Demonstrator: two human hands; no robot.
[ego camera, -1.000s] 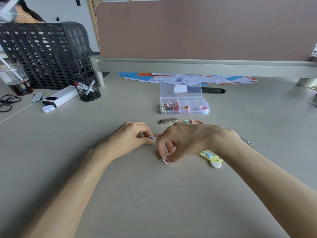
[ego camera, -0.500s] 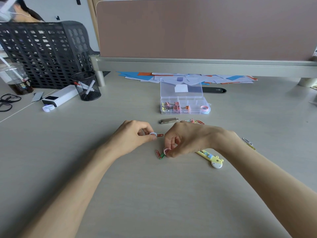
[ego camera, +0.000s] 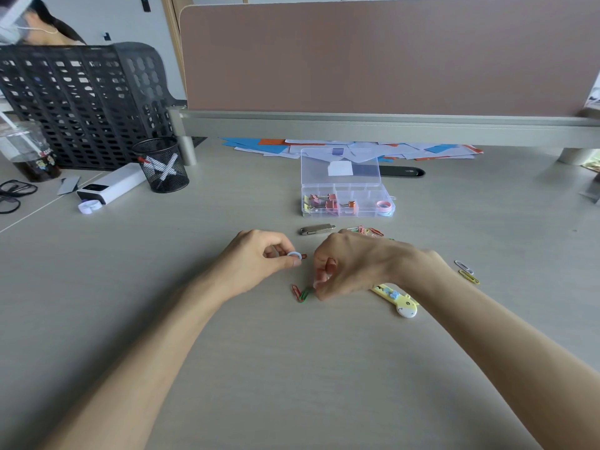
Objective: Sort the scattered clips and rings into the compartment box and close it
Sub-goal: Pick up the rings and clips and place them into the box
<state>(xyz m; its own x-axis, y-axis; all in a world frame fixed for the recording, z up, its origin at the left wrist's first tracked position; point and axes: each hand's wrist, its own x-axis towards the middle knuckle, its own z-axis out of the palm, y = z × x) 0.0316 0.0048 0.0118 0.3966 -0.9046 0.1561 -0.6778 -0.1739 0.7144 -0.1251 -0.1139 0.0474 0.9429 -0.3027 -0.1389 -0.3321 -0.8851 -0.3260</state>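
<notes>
My left hand (ego camera: 259,258) pinches a pale blue ring (ego camera: 293,254) just above the desk. Close to its right, my right hand (ego camera: 349,264) curls its fingers round a pink ring (ego camera: 319,281), mostly hidden in the grip. A red and a green paper clip (ego camera: 300,293) lie below the two hands. More coloured clips (ego camera: 365,230) lie behind my right hand, and two clips (ego camera: 467,271) lie by my right wrist. The clear compartment box (ego camera: 347,203) stands open further back, with binder clips at its left and rings at its right.
A metal USB stick (ego camera: 316,229) lies before the box. A yellow giraffe-shaped cutter (ego camera: 401,302) lies under my right wrist. A mesh pen cup (ego camera: 162,165), white power bank (ego camera: 112,186), black rack (ego camera: 81,102) and glasses (ego camera: 14,194) are at the left. Coloured papers (ego camera: 350,147) lie behind the box.
My right hand has lifted the pink ring off the desk and curled round it, uncovering the red and green clips. My left hand keeps the blue ring, raised slightly.
</notes>
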